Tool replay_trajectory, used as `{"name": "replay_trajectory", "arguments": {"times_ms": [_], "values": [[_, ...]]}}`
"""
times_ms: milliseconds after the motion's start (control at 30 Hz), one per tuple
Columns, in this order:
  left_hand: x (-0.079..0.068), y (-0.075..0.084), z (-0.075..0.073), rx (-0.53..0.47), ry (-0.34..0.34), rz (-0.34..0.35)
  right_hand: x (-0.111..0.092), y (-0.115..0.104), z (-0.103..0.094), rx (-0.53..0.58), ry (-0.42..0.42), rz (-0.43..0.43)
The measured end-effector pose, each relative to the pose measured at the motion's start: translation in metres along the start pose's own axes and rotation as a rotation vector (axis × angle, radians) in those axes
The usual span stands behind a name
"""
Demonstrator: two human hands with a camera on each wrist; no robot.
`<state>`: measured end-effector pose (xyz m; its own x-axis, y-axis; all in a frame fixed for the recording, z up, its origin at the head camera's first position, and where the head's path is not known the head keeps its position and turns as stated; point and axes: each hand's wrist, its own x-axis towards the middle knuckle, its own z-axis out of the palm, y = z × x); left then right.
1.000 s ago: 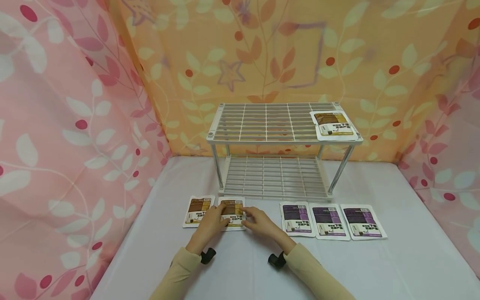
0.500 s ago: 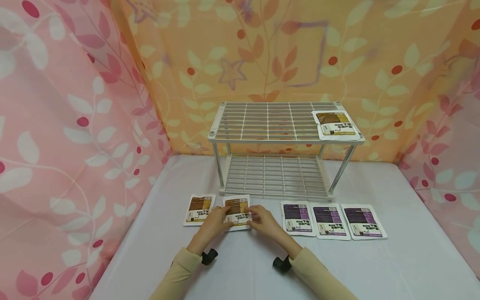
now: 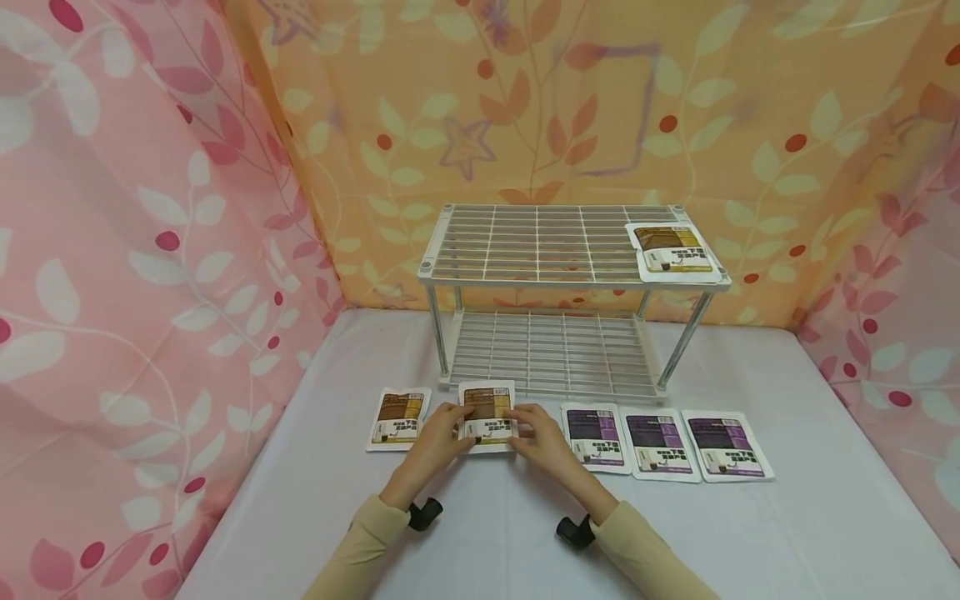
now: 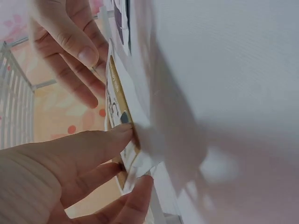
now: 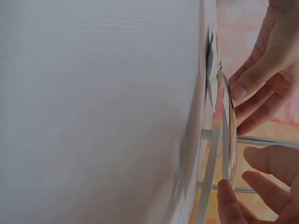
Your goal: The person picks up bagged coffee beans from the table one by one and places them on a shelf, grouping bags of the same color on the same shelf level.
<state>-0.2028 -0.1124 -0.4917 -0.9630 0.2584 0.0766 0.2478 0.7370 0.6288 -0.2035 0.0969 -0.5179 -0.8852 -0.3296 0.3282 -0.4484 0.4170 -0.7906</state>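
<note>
One white-edged brown packet (image 3: 489, 410)

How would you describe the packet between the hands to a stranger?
Find the white wire rack on the table. In front of its lower shelf, left of centre, is a brown packet. Another brown packet lies to its left and purple packets to its right, but only this one is between the left hand and right hand.
</note>
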Motion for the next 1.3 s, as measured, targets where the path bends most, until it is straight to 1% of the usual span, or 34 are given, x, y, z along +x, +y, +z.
{"name": "replay_trajectory", "arguments": {"times_ms": [100, 267, 433, 533, 667, 800, 1000, 1133, 1300], "values": [[0.002, 0.004, 0.001, -0.012, 0.025, 0.030, 0.000, -0.001, -0.005, 0.006, 0.039, 0.002], [0.006, 0.008, 0.006, -0.051, 0.050, 0.055, -0.002, -0.004, -0.013, 0.005, 0.103, -0.003], [0.009, 0.013, 0.009, -0.078, 0.056, 0.067, -0.004, -0.008, -0.022, -0.034, 0.130, 0.016], [0.010, 0.018, 0.011, -0.091, 0.062, 0.085, -0.004, -0.009, -0.028, -0.076, 0.146, 0.018], [0.011, 0.024, 0.013, -0.104, 0.075, 0.127, -0.004, -0.011, -0.036, -0.112, 0.169, 0.008], [0.012, 0.030, 0.015, -0.114, 0.096, 0.147, -0.004, -0.012, -0.044, -0.121, 0.179, -0.006], [0.015, 0.036, 0.016, -0.127, 0.123, 0.164, -0.006, -0.014, -0.052, -0.157, 0.194, -0.061], [0.017, 0.042, 0.014, -0.136, 0.145, 0.190, -0.006, -0.018, -0.057, -0.165, 0.210, -0.087], [0.021, 0.052, 0.010, -0.155, 0.162, 0.203, -0.005, -0.024, -0.066, -0.209, 0.229, -0.103]]}}
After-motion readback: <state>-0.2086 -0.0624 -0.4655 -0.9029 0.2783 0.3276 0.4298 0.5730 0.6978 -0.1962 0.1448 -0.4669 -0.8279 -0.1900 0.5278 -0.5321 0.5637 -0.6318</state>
